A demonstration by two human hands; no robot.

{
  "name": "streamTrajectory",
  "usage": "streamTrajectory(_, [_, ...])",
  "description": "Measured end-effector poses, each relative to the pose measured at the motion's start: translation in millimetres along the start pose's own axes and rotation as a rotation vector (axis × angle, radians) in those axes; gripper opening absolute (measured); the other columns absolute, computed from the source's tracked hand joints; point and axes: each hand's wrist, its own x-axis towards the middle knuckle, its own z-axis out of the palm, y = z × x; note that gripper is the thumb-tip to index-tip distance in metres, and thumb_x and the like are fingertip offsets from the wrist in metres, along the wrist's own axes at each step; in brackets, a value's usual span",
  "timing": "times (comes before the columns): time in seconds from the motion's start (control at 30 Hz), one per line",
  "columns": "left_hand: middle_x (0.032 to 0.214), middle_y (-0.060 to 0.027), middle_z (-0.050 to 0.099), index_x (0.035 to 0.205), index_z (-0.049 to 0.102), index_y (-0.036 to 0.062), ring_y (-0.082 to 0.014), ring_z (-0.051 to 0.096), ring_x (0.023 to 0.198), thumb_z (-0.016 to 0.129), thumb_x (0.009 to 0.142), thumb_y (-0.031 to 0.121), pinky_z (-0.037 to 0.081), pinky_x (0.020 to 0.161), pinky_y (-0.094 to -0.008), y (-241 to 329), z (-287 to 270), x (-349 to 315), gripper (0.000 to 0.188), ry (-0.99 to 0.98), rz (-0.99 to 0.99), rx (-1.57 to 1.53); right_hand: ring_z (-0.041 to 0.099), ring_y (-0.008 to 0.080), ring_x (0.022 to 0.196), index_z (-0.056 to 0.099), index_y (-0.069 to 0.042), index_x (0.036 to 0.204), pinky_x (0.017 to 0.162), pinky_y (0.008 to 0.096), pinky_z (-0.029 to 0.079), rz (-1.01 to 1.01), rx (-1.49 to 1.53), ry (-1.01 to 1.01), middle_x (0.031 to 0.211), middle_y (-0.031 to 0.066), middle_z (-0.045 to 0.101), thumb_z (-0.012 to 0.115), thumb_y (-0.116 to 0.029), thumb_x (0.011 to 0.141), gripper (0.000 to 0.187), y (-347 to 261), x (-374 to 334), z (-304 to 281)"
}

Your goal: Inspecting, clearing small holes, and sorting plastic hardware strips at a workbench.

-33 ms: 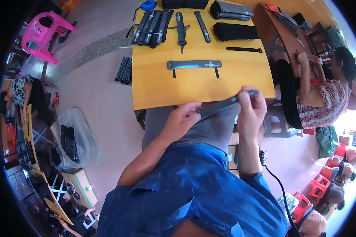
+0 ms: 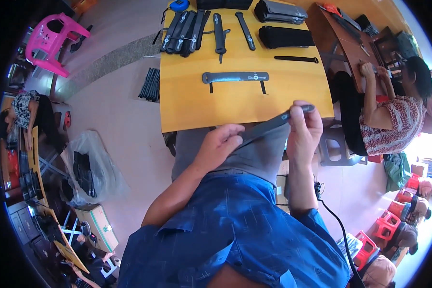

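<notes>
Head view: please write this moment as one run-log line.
left hand: holds dark strap; right hand: holds dark strap near tip; yellow table: similar straps on top

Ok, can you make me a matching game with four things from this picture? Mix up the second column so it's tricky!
Things:
1. pink chair
2. nearest strap
3. blue gadget
4. plastic bag

Where or how:
A. at the far left corner of the yellow table
B. see-through, with dark things inside
C. off the table, toward the picture's upper left
D. held by the left hand and the right hand

Right pairs: 1-C, 2-D, 3-A, 4-B
</notes>
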Motion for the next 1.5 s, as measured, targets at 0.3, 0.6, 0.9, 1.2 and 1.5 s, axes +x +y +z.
streamTrajectory(0.3, [0.084,-0.0032,0.070,0.108,0.070,0.0026,-0.0082,0.066,0.068,0.064,0.106,0.023,0.056,0.060,-0.0219,5.2,-26.7,-3.2,0.021,0.020,-0.217,-0.448,0.063,0.0075,0.079,0.073,-0.004,0.113,0.072,0.0226,0.052,0.147,-0.015,0.130,0.090,0.0000,0.070,0.074,-0.017,0.100,0.019,35.7,6.2,-12.1])
streamTrajectory(0.6, [0.086,-0.0031,0.072,0.106,0.069,0.0035,-0.0092,0.071,0.072,0.067,0.103,0.018,0.055,0.060,-0.0210,22.2,-36.1,11.4,0.015,0.013,-0.303,-0.271,0.062,0.0077,0.078,0.072,-0.003,0.114,0.072,0.0229,0.052,0.209,-0.022,0.155,0.092,0.0003,0.069,0.072,-0.021,0.102,0.022,51.7,10.2,-23.5])
streamTrajectory(0.9, [0.086,-0.0042,0.070,0.110,0.061,0.0051,-0.0085,0.068,0.070,0.058,0.107,0.013,0.055,0.061,-0.0209,26.8,-47.8,22.3,0.010,0.135,-0.275,-0.054,0.067,0.0092,0.081,0.071,0.000,0.116,0.075,0.0237,0.053,0.310,-0.025,-0.009,0.092,0.0027,0.071,0.061,-0.022,0.109,0.025,46.0,8.9,-22.3])
streamTrajectory(1.2, [0.088,-0.0035,0.069,0.119,0.062,0.0030,-0.0089,0.067,0.069,0.064,0.102,0.008,0.057,0.064,-0.0228,35.6,-61.8,27.4,0.018,0.115,-0.195,-0.053,0.068,0.0088,0.080,0.072,0.000,0.114,0.075,0.0224,0.053,0.216,-0.208,0.006,0.090,0.0016,0.072,0.069,-0.016,0.104,0.020,51.4,16.2,-24.2])
streamTrajectory(1.5, [0.096,-0.0057,0.073,0.112,0.069,-0.0003,-0.0126,0.075,0.083,0.069,0.098,0.003,0.062,0.077,-0.0249,27.7,-77.9,39.3,0.014,0.131,-0.210,-0.285,0.068,0.0091,0.080,0.072,0.000,0.114,0.075,0.0223,0.054,0.246,-0.190,0.042,0.091,0.0024,0.073,0.070,-0.015,0.103,0.019,61.7,22.8,-24.7])
